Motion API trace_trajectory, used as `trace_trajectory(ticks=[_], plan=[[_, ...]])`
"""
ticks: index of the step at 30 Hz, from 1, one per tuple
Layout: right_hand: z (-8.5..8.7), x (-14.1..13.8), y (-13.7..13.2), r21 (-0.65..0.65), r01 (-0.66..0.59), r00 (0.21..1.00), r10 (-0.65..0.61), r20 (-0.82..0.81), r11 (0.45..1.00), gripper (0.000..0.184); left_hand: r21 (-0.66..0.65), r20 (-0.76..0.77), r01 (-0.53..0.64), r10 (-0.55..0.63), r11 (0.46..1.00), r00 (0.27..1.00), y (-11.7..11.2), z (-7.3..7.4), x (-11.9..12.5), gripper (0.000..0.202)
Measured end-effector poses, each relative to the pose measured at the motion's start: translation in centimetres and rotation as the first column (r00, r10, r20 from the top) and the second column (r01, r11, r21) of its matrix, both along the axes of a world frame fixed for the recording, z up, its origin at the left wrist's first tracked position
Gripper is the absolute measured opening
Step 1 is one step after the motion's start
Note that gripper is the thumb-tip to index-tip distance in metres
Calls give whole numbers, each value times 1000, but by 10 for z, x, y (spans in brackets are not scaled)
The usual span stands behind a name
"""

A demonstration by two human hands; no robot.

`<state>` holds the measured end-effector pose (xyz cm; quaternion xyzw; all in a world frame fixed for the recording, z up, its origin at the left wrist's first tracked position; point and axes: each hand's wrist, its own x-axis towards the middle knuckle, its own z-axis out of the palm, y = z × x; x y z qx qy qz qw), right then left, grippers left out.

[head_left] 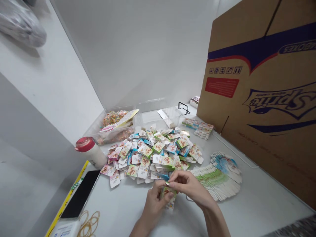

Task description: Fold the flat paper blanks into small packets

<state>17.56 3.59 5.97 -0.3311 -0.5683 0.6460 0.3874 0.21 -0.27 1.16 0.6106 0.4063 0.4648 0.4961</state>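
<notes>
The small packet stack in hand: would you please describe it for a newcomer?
Left of the Sprite carton lies a heap of printed packets. Before it, the left hand and right hand hold a small stack, the only packets held.

Your hands (171,194) sit just in front of the heap of packets (148,151), which blocks a straight reach forward. On the right, the fanned stack of cards (214,181) lies close by, and the cardboard box (256,82) walls the far side. A strip of bench (261,204) gives passage between stack and box. Leftward, the bottle (90,153) and phone (80,194) narrow the way.
</notes>
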Motion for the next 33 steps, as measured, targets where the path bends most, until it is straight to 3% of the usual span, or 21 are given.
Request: trace_trajectory(ticks=[3, 7, 13, 15, 19, 23, 26, 30, 33], plan=[[-1, -6, -1, -12, 55, 997, -54, 64, 998, 27, -77, 52, -29, 33, 997, 998, -1, -6, 1, 39], [3, -10, -3, -8, 57, 998, -57, 31, 998, 30, -149, 207, -1, 32, 989, 978, -2, -5, 6, 50], [15, 0, -7, 210, -34, 978, -10, 208, 977, 38, -168, 255, -16, 60, 986, 965, -2, -1, 5, 42], [16, 1, -8, 229, -56, 974, 3, 227, 972, 38, -165, 236, -37, 76, 986, 969, -1, -3, 3, 40], [13, -6, -8, 197, 5, 967, -54, 247, 980, 27, -177, 157, -134, 163, 975, 974, 1, 0, 1, 43], [14, -12, -9, 257, 135, 948, -200, 247, 957, 27, -148, 111, -323, 340, 935, 934, 2, 11, -1, 46], [16, -13, -10, 290, 275, 949, -307, 68, 917, 26, -102, 179, -464, 475, 880, 861, 5, 19, -3, 43], [23, -19, -9, 411, 479, 875, -461, -151, 776, 20, -155, 222, -585, 605, 796, 765, 11, 22, -6, 42], [29, -31, -5, 524, 421, 882, -470, -45, 740, 37, -237, 198, -566, 610, 789, 767, 15, 18, -7, 48]])
